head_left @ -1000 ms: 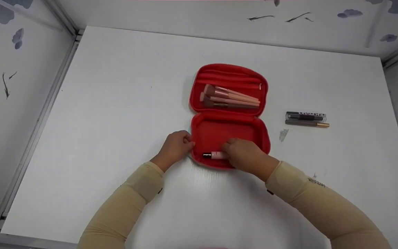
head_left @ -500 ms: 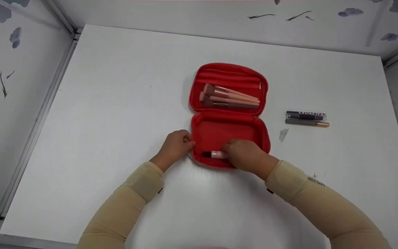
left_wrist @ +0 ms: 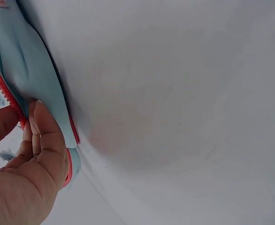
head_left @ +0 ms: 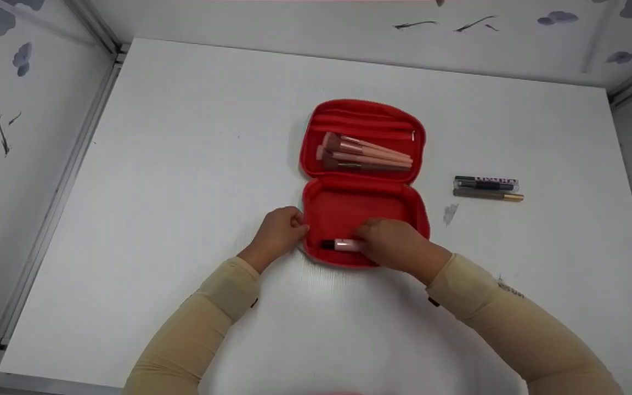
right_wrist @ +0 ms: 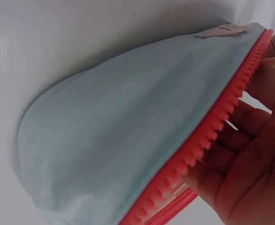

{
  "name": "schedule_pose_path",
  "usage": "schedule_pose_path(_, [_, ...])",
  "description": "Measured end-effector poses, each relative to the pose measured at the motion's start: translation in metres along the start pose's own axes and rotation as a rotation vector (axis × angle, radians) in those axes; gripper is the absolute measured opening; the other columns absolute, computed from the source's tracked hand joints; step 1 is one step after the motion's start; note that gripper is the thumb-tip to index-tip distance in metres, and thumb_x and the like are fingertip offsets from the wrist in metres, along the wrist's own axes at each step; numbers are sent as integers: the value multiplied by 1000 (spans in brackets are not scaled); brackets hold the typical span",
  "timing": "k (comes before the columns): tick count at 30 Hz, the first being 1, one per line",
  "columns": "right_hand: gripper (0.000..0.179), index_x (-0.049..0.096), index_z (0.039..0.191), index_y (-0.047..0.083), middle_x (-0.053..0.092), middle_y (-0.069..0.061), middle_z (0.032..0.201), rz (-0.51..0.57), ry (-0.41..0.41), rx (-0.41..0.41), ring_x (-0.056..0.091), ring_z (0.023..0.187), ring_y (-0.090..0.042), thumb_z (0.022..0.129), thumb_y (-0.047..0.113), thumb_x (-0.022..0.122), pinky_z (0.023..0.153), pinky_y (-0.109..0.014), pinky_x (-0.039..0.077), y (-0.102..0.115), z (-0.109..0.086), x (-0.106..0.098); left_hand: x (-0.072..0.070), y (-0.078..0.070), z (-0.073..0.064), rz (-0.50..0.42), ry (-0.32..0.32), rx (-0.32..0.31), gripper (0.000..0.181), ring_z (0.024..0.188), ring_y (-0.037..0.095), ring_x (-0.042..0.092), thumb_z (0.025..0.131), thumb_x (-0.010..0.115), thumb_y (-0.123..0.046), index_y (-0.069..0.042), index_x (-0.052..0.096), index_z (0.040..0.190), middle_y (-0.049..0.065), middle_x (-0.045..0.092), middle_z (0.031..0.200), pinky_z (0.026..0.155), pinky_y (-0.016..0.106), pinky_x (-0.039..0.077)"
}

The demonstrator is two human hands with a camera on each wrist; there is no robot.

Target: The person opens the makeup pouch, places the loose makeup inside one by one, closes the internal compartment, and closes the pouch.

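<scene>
Red-lined zip case (head_left: 362,207) pinched at side by L hand (head_left: 278,235), prob. for steadying; blk-capped pink tube (head_left: 347,245) laid inside, part-hidden by R hand (head_left: 395,245), whose grip can't be told.

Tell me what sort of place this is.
Probably a partitioned work booth: a broad white tabletop, pale panels with bluish-grey markings standing along its back and left, and metal-looking framing where those two meet.

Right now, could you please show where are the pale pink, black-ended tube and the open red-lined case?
Pale pink, black-ended tube (head_left: 344,245), head view: on its pink body.
Open red-lined case (head_left: 360,206), head view: bare inner floor.
</scene>
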State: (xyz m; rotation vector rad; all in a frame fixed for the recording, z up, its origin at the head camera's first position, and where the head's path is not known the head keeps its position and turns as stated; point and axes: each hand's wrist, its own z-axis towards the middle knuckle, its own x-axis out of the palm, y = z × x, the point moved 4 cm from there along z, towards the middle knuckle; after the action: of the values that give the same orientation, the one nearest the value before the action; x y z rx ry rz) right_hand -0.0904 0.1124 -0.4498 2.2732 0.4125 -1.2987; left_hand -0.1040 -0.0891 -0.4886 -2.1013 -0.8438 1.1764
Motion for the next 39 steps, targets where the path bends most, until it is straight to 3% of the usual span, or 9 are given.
schedule_pose_path(6, [46,65,122,13,68,-5,110,33,-39,-7,61,103,-23,79,23,79,89,-41,53,-2,-6,-5,1,0,0,3,5,-20,7,73,15,51,92,63,-12,-6,61,91,4,57,79,64,24,44])
schedule_pose_path(13, [39,65,119,10,65,-7,110,83,-200,-61,60,103,-23,83,22,76,87,-41,53,-15,-20,-13,1,-1,-2,0,-7,-9,6,75,16,52,92,62,-11,-5,61,92,4,58,80,65,25,45])
schedule_pose_path(19, [35,64,119,7,63,-10,116,176,-358,1,59,107,-25,86,14,73,88,-43,53,-36,-33,-20,1,0,-2,10,-15,-4,6,75,16,53,91,63,-11,-5,62,93,5,60,81,66,26,46])
schedule_pose_path(26, [37,62,123,5,61,-13,119,242,-453,89,57,111,-28,87,8,71,90,-46,52,-56,-43,-21,1,0,-1,13,-14,6,7,74,15,53,91,63,-10,-4,62,93,4,60,80,66,25,45])
schedule_pose_path(34, [37,62,122,3,61,-14,119,260,-605,141,58,111,-30,86,4,70,88,-47,52,-79,-56,-21,1,0,-2,7,-13,-3,6,74,15,52,91,63,-10,-4,61,92,4,59,80,65,25,44])
schedule_pose_path(39, [35,62,121,4,61,-15,121,243,-638,206,57,113,-32,87,3,69,90,-49,50,-98,-61,-17,1,0,-2,6,-18,-1,6,75,15,53,91,63,-10,-4,61,92,5,60,81,67,26,45])
